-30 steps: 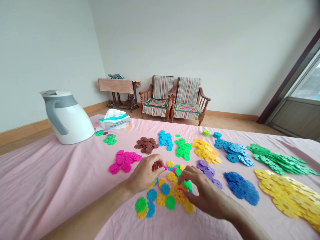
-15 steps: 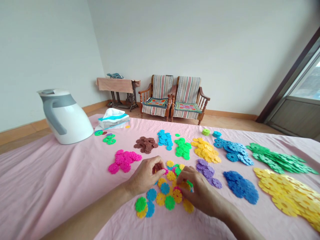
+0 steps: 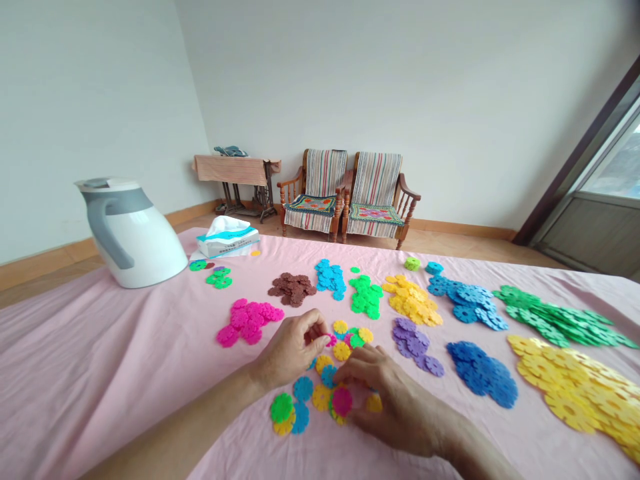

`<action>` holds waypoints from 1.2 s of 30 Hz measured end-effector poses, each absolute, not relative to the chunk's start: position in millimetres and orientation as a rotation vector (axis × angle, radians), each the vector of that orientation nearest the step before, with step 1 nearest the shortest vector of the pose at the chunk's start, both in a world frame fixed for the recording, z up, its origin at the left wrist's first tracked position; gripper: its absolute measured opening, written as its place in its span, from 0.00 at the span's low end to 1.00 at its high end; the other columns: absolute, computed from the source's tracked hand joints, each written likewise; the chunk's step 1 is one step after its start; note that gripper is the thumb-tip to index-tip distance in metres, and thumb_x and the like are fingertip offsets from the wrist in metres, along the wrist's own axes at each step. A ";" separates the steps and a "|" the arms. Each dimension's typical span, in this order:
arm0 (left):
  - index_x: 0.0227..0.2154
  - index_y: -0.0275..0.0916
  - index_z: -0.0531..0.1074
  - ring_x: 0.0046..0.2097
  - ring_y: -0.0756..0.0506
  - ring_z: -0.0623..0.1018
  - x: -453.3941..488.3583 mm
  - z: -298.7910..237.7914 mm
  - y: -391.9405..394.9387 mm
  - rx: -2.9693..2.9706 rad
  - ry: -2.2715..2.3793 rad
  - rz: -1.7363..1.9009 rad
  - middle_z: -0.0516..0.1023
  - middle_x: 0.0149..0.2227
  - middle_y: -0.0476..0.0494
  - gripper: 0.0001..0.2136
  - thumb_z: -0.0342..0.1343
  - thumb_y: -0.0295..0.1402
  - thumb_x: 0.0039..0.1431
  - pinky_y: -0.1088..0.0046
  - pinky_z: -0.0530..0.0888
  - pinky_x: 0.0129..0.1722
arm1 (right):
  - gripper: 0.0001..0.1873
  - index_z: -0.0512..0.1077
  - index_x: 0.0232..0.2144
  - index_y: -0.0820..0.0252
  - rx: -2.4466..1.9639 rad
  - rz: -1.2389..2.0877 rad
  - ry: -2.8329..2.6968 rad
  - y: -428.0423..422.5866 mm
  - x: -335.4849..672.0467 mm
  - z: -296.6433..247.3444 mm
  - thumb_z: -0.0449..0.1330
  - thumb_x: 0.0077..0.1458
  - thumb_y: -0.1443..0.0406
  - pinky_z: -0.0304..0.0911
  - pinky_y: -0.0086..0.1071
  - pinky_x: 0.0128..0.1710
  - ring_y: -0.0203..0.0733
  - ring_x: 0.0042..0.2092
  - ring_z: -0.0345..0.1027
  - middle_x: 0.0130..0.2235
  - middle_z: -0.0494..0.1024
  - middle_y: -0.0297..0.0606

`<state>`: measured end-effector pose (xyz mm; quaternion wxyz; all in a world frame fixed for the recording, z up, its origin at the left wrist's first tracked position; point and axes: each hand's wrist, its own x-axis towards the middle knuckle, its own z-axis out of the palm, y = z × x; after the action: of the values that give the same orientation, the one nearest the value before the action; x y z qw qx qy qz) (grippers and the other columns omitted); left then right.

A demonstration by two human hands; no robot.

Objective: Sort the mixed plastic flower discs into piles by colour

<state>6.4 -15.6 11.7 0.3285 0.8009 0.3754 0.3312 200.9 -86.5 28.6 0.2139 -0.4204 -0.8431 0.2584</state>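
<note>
My left hand (image 3: 300,343) is closed in a pinch at the left edge of a mixed pile, with a small pink notched plastic disc (image 3: 331,341) at its fingertips. Lower right, my right hand (image 3: 383,393) is curled over the pile, its thumb and fingers around another pink disc (image 3: 343,401), which covers most of a green one. Yellow discs (image 3: 342,351), blue discs (image 3: 303,388) and a green disc (image 3: 282,407) lie loosely about both hands. The right hand hides some of the pile.
Sorted heaps surround the pile: pink (image 3: 249,322), brown (image 3: 293,289), light green (image 3: 366,297), purple (image 3: 413,341), dark blue (image 3: 483,373) and large yellow (image 3: 575,387). A white jug (image 3: 145,243) and tissue box (image 3: 227,239) stand at the left on the pink cloth (image 3: 165,373).
My right hand has moved down and left over the pile. A pink disc now covers the green disc that lay uncovered. My left hand has barely moved.
</note>
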 end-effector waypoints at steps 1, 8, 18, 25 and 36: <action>0.27 0.37 0.65 0.28 0.51 0.71 6.5 11.8 -15.8 2.093 0.981 0.866 0.70 0.26 0.52 0.03 0.51 0.26 0.55 0.78 0.67 0.29 | 0.10 0.71 0.36 0.55 -1.167 0.725 -2.344 -87.0 199.9 28.2 0.58 0.48 0.70 0.58 0.33 0.40 0.39 0.38 0.62 0.36 0.72 0.34; 0.26 0.37 0.65 0.29 0.51 0.72 7.4 11.3 -16.8 2.025 0.967 0.873 0.71 0.26 0.51 0.03 0.52 0.27 0.54 0.78 0.68 0.29 | 0.07 0.69 0.27 0.59 -1.195 0.713 -2.293 -86.5 196.6 25.2 0.55 0.46 0.74 0.58 0.29 0.35 0.36 0.35 0.61 0.32 0.70 0.34; 0.29 0.36 0.65 0.30 0.50 0.75 11.3 12.1 -25.0 1.791 0.872 0.800 0.74 0.27 0.49 0.03 0.53 0.30 0.55 0.76 0.71 0.31 | 0.15 0.68 0.43 0.59 -1.356 0.883 -1.750 -72.9 196.6 5.9 0.56 0.51 0.68 0.57 0.27 0.27 0.34 0.28 0.64 0.26 0.70 0.30; 0.30 0.35 0.67 0.32 0.49 0.75 18.0 11.4 -32.8 1.747 0.830 0.758 0.74 0.30 0.46 0.05 0.56 0.31 0.54 0.75 0.71 0.32 | 0.19 0.60 0.46 0.57 -1.302 0.916 -1.625 -74.5 185.2 -1.1 0.57 0.51 0.66 0.58 0.26 0.25 0.34 0.26 0.65 0.24 0.69 0.27; 0.27 0.35 0.70 0.27 0.51 0.70 17.9 17.4 -36.2 1.927 0.882 0.767 0.71 0.25 0.50 0.01 0.55 0.26 0.50 0.77 0.67 0.28 | 0.19 0.61 0.47 0.56 -1.303 0.754 -1.799 -80.6 174.5 -6.2 0.54 0.51 0.70 0.60 0.28 0.27 0.35 0.28 0.66 0.28 0.71 0.30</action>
<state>17.9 -36.2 17.4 0.4297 0.7720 0.3534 0.3073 174.5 -80.6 -6.2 0.3875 -0.5120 -0.7070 0.2964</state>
